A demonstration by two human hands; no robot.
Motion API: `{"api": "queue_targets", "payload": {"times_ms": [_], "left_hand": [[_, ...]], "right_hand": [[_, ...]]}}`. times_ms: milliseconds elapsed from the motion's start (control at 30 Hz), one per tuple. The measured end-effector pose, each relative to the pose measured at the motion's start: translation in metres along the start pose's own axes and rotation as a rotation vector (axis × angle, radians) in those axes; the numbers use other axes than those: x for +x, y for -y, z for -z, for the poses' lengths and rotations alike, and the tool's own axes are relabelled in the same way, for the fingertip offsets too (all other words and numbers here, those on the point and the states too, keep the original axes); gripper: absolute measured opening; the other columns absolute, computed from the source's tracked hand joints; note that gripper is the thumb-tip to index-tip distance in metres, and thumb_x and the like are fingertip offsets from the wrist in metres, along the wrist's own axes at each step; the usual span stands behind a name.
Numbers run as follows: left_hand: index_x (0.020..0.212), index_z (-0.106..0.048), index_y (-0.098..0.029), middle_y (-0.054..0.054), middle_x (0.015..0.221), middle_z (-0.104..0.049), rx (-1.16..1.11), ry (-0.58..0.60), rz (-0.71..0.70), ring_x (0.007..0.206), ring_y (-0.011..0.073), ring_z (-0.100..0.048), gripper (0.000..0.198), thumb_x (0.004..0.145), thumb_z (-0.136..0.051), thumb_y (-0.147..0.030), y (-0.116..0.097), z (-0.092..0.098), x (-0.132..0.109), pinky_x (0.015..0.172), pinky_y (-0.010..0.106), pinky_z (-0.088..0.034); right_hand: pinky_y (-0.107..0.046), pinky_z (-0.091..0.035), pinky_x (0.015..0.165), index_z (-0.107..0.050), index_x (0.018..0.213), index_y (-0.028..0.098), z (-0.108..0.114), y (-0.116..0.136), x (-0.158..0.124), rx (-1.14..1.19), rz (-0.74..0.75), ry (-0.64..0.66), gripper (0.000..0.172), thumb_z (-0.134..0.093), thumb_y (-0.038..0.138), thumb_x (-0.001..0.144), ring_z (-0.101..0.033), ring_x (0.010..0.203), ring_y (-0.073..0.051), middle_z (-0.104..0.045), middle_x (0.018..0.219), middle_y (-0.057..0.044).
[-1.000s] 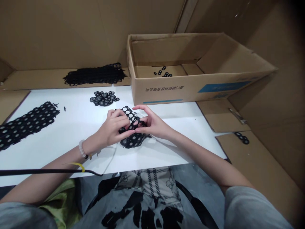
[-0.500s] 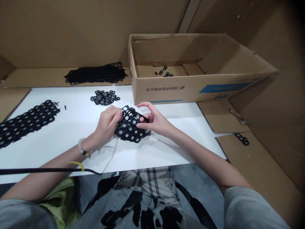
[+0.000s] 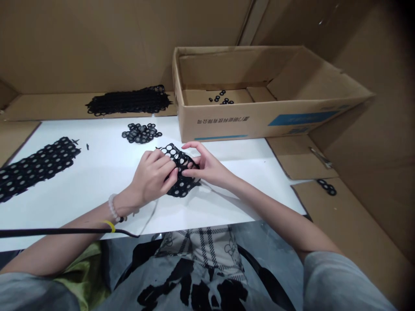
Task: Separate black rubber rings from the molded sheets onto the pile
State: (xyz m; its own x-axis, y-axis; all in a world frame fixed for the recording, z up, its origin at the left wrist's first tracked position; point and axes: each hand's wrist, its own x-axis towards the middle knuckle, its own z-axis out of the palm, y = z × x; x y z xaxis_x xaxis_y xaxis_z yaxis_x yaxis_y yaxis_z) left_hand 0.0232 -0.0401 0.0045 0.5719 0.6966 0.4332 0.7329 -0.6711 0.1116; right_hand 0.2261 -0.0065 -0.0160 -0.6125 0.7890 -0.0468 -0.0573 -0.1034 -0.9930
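Your hands meet over the same work: left hand (image 3: 155, 172) has its fingers curled down across the left part of the black sheet (image 3: 183, 188), knuckles up; fingertips are hidden, so can't tell if they're pinching it. Right hand (image 3: 212, 170) has the sheet's right edge btwn thumb & fingers, w/ the index lifted clear. Your thumbs are close but look apart.

What's changed: approx ½ sec ago your left thumb lay on top at the sheet's left edge; now that hand's rolled over & covers more of the holed area. Right hand's pos. is abt the same. Means the right side likely does the steadying while the left works on it, tho' that's a judgement.

The sheet's mid-surface (image 3: 207, 211), on the near side of the cardboard box (image 3: 223, 123); it looks bent or layered, hard to tell. Loose rings (image 3: 142, 134) sit in a pile just far-left of it, no visible change there, & a few small pcs (image 3: 226, 101) lie inside the box, same as before.

More holed sheets (image 3: 37, 168) lie far left; a dark stack (image 3: 129, 101) sits at the far edge, left of the box.
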Motion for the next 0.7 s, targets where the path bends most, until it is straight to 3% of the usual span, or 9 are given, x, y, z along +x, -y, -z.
{"api": "queue_targets", "payload": {"times_ms": [167, 333, 467, 533, 700], "left_hand": [[0.073, -0.053, -0.02, 0.008, 0.074, -0.061, -0.03, 0.09, 0.001, 0.079, 0.0249, -0.045, 0.026, 0.094, -0.041, -0.029, 0.006, -0.003, 0.001, 0.07, 0.041, -0.035], [0.079, -0.053, -0.02, 0.006, 0.075, -0.057, -0.331, 0.205, 0.029, 0.08, 0.0226, -0.044, 0.028, 0.097, -0.04, -0.037, 0.015, -0.001, 0.004, 0.074, 0.038, -0.04], [0.07, -0.049, -0.02, 0.004, 0.07, -0.056, -0.463, 0.184, 0.076, 0.08, 0.0212, -0.046, 0.031, 0.098, -0.037, -0.03, 0.018, 0.001, 0.007, 0.076, 0.036, -0.041], [0.065, -0.046, -0.021, 0.003, 0.066, -0.055, -0.475, 0.103, 0.163, 0.077, 0.0204, -0.047, 0.033, 0.096, -0.039, -0.029, 0.018, 0.001, 0.008, 0.073, 0.035, -0.041], [0.059, -0.05, -0.02, 0.001, 0.061, -0.052, -0.647, -0.059, 0.56, 0.065, 0.0166, -0.047, 0.034, 0.09, -0.047, -0.035, 0.021, -0.006, 0.01, 0.063, 0.031, -0.037]], "right_hand": [[-0.019, -0.04, 0.057, -0.036, 0.124, 0.028, -0.002, -0.002, -0.001, 0.085, 0.018, 0.086, 0.06, -0.074, 0.032, 0.078, -0.052, 0.061, -0.008, -0.058, 0.075, 0.007], [-0.018, -0.041, 0.057, -0.034, 0.125, 0.028, -0.003, 0.001, -0.003, 0.067, 0.014, 0.1, 0.067, -0.077, 0.025, 0.074, -0.053, 0.065, -0.007, -0.056, 0.082, 0.006], [-0.017, -0.038, 0.054, -0.033, 0.127, 0.029, -0.001, 0.003, -0.004, -0.002, -0.005, 0.105, 0.071, -0.077, 0.02, 0.072, -0.048, 0.06, -0.005, -0.052, 0.076, 0.008], [-0.017, -0.037, 0.052, -0.033, 0.126, 0.029, 0.002, 0.004, -0.003, -0.005, -0.028, 0.099, 0.07, -0.077, 0.021, 0.072, -0.045, 0.056, -0.005, -0.05, 0.075, 0.009], [-0.02, -0.038, 0.053, -0.037, 0.119, 0.028, 0.008, 0.004, 0.003, 0.02, -0.03, -0.036, 0.07, -0.081, 0.025, 0.065, -0.045, 0.057, -0.007, -0.049, 0.074, 0.008]]}}
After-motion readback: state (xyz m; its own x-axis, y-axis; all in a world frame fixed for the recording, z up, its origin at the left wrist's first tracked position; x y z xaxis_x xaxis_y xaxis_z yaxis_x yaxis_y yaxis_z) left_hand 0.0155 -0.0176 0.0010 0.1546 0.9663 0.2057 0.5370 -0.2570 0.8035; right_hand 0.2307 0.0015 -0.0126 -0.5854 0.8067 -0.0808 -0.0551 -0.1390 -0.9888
